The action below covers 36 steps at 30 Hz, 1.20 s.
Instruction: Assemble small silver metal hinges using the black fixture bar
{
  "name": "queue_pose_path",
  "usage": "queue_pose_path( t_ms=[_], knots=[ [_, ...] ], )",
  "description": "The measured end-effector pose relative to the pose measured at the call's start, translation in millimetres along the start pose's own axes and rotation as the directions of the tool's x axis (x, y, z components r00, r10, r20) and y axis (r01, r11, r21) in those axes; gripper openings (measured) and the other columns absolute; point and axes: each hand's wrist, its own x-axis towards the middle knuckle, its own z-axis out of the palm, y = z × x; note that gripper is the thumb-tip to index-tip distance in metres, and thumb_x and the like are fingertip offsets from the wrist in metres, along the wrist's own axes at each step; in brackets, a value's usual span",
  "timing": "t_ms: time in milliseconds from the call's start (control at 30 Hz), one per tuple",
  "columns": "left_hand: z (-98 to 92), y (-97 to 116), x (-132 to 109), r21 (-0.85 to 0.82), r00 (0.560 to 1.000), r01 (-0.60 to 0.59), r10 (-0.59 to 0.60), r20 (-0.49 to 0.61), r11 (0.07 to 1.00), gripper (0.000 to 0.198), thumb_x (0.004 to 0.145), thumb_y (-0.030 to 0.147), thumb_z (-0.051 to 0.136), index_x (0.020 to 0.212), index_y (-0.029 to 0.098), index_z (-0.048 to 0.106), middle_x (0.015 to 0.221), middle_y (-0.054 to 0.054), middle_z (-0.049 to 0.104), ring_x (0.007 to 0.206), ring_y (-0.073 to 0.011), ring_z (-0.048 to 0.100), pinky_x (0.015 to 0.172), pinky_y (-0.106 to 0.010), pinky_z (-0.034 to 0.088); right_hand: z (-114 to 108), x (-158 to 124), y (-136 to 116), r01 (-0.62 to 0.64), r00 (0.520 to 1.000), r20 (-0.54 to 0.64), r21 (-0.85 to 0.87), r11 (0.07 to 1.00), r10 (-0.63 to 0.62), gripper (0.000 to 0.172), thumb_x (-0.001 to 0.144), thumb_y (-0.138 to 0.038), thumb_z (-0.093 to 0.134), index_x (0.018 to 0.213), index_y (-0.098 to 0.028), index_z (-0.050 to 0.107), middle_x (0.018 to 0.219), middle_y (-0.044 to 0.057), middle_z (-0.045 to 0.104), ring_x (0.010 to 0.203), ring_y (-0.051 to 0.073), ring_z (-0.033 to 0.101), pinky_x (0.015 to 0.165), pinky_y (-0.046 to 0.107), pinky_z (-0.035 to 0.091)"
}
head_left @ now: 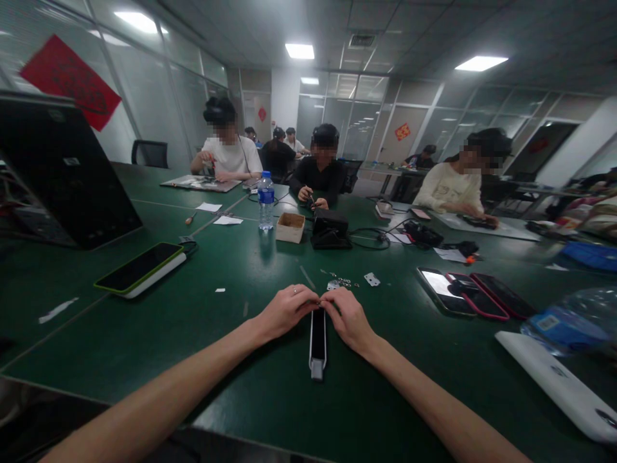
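My left hand [290,310] and my right hand [351,315] meet at the far end of a long narrow piece [317,341] with a black middle, pale edges and a grey block at its near end. It lies on the green table, pointing away from me. The thumb and fingers of each hand are pinched together there, around something too small and hidden to make out. Just beyond my fingers lie several small metal bits [343,281], along with a flat metal plate [372,280] with holes.
Left stand a phone [142,267] and a dark monitor [62,167]. Ahead are a water bottle [266,200], a small open box [290,228] and a black device [330,229]. Right lie phones [477,296], a large bottle [569,325] and a white case [554,379]. People work opposite.
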Motion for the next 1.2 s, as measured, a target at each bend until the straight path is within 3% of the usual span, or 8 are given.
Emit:
queue_pose_path(
  t_ms=[167,500,700,800,1200],
  knots=[
    [0.6,-0.7,-0.2,-0.024,1.000,-0.002,0.002,0.000,1.000,0.013,0.092,0.022,0.050,0.094,0.016,0.060,0.085,-0.004,0.063,0.078,-0.0134,0.059,0.071,-0.024,0.049,0.7,0.2,-0.1,-0.022,1.000,0.011,0.006,1.000,0.022,0.015,0.093,-0.025,0.044,0.088,-0.019,0.057,0.082,0.005,0.062,0.079,0.019,0.055,0.073,0.034,0.043],
    [-10.4,-14.3,-0.5,-0.027,0.985,0.106,-0.101,0.140,0.994,0.013,0.090,0.023,0.054,0.099,0.017,0.060,0.093,-0.004,0.065,0.085,-0.0145,0.061,0.078,-0.025,0.048,-12.7,1.4,5.0,-0.073,0.996,0.042,-0.159,0.985,0.080,0.016,0.091,-0.028,0.047,0.086,-0.018,0.059,0.084,0.007,0.063,0.081,0.020,0.055,0.074,0.035,0.041],
    [-20.1,-27.9,-3.4,-0.021,0.953,0.164,-0.153,0.260,0.986,0.011,0.089,0.023,0.055,0.094,0.016,0.063,0.088,-0.003,0.065,0.080,-0.0135,0.061,0.074,-0.023,0.047,-27.9,-3.1,22.8,-0.049,0.957,0.271,-0.181,0.982,0.098,0.014,0.089,-0.027,0.049,0.085,-0.018,0.059,0.084,0.006,0.062,0.079,0.019,0.055,0.073,0.034,0.041],
    [-19.9,-26.8,-2.9,-0.040,0.945,0.164,-0.145,0.293,0.986,0.012,0.088,0.022,0.056,0.096,0.015,0.063,0.089,-0.003,0.065,0.081,-0.0135,0.062,0.075,-0.023,0.046,-29.0,-4.0,23.9,-0.038,0.940,0.328,-0.175,0.984,0.095,0.012,0.087,-0.025,0.050,0.085,-0.018,0.059,0.085,0.005,0.062,0.078,0.018,0.054,0.072,0.034,0.042],
    [-26.2,-19.5,1.2,-0.041,0.918,0.241,-0.214,0.334,0.970,0.014,0.084,0.023,0.059,0.094,0.015,0.065,0.083,-0.003,0.066,0.071,-0.0131,0.061,0.067,-0.022,0.046,-24.7,-3.4,22.5,-0.010,0.949,0.310,-0.160,0.987,0.060,0.007,0.084,-0.018,0.052,0.084,-0.018,0.059,0.085,0.005,0.061,0.078,0.018,0.055,0.070,0.033,0.044]
  ],
)
